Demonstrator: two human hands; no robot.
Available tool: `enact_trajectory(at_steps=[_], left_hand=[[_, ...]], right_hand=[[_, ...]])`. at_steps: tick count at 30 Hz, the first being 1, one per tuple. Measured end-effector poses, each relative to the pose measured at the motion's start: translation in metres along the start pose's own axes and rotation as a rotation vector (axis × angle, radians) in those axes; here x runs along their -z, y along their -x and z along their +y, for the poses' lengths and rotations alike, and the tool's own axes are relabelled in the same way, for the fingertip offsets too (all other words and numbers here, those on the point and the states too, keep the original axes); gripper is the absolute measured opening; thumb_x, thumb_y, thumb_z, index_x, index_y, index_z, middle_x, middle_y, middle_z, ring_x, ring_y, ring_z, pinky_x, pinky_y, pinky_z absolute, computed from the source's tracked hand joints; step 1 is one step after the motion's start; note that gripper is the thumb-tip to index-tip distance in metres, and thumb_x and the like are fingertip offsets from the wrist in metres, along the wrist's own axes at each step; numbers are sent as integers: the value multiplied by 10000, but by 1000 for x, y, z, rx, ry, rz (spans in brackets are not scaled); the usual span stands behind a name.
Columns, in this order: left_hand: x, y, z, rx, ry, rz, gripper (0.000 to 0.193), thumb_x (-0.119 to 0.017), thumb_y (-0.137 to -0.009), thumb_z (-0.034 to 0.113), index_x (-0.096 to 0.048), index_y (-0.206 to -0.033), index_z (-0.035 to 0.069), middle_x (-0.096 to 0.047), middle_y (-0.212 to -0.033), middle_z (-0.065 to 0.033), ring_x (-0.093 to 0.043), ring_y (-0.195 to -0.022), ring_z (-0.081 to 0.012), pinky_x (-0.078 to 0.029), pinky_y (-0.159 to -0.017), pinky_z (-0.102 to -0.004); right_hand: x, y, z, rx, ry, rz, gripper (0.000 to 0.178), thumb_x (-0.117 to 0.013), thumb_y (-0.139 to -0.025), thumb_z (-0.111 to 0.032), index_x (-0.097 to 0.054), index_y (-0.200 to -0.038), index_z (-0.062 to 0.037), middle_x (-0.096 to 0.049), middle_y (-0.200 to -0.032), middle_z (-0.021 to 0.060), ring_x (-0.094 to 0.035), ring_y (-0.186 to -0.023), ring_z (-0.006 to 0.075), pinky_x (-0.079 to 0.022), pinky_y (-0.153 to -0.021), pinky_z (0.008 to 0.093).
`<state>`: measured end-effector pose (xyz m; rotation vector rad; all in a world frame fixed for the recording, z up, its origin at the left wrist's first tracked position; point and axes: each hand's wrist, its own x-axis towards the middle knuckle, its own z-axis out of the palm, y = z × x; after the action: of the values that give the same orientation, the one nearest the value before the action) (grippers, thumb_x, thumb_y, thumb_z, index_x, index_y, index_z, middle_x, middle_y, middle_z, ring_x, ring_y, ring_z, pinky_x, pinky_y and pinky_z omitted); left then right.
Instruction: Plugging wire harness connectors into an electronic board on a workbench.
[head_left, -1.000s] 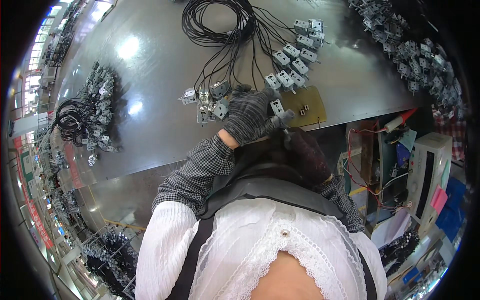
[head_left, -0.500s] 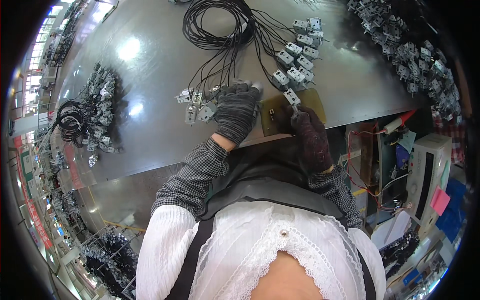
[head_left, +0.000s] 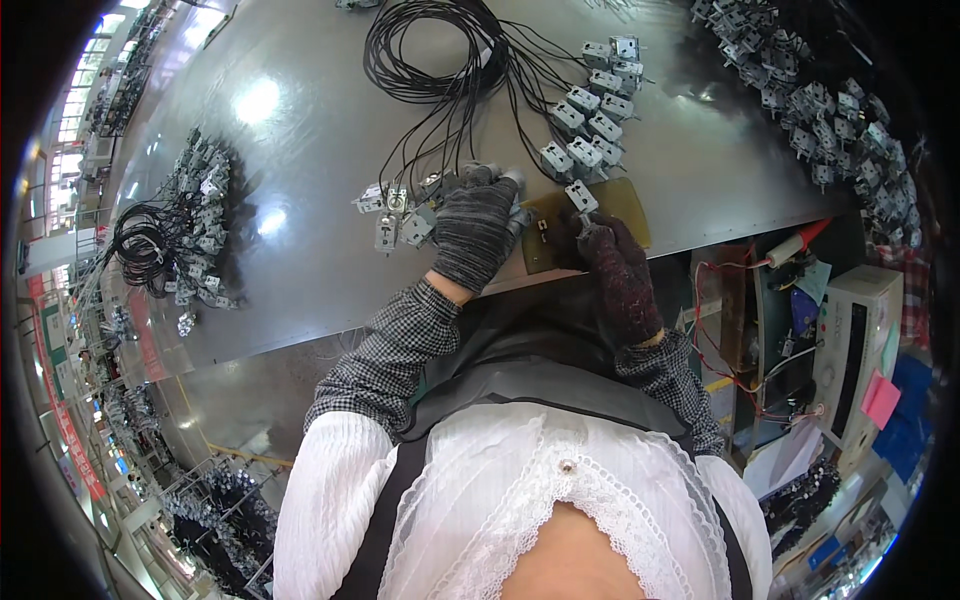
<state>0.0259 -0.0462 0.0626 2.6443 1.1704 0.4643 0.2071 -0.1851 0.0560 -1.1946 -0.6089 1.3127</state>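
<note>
Small metal block (head_left: 581, 196) over the amber plate (head_left: 628, 203) at the table's (head_left: 310, 190) near edge, lower end clamped in the right hand's (head_left: 618, 265) fingers, wrist low past that edge. Left hand (head_left: 472, 230) back-up beside the plate, fingers curled — can't tell from here whether they grip anything. Bare metal runs left to a cable bundle (head_left: 140, 240); cabled blocks (head_left: 586, 152) crowd the plate's far side.

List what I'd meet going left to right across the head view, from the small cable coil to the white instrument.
Small black cable coil, cluster of metal boxes, gloved left hand, gloved right hand, red-and-white handle, white instrument.
</note>
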Motion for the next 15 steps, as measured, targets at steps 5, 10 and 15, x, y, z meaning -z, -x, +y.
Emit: enact_trajectory(at_steps=[5,10,15], left_hand=[[-2,1,-4,52,29,6,504,-798,-877,319,-664,-1313,105,-675,-1210,-189,-660,-1121,-377,-545,-929,-489],[0,-3,0,44,215,81,387,-761,-950,384,-678,-1164,73,-730,-1011,-153,-731,-860,-344,-582,-759,-437],[2,-3,-1,46,620,-126,393,-750,-977,426,-701,-1117,62,-760,-929,-138,-755,-824,-297,-584,-751,-402]], right_hand=[[2,-1,-3,2,60,-25,391,-482,-1149,-258,-580,-1399,24,-671,-1329,100,-636,-1225,177,-487,-1091,336],[1,-1,-6,4,124,-15,394,-486,-1150,-272,-595,-1380,29,-681,-1282,99,-646,-1125,166,-507,-1045,335],[15,-13,-20,99,169,35,356,-520,-1133,-258,-632,-1321,22,-696,-1157,59,-641,-1034,144,-520,-973,314]])
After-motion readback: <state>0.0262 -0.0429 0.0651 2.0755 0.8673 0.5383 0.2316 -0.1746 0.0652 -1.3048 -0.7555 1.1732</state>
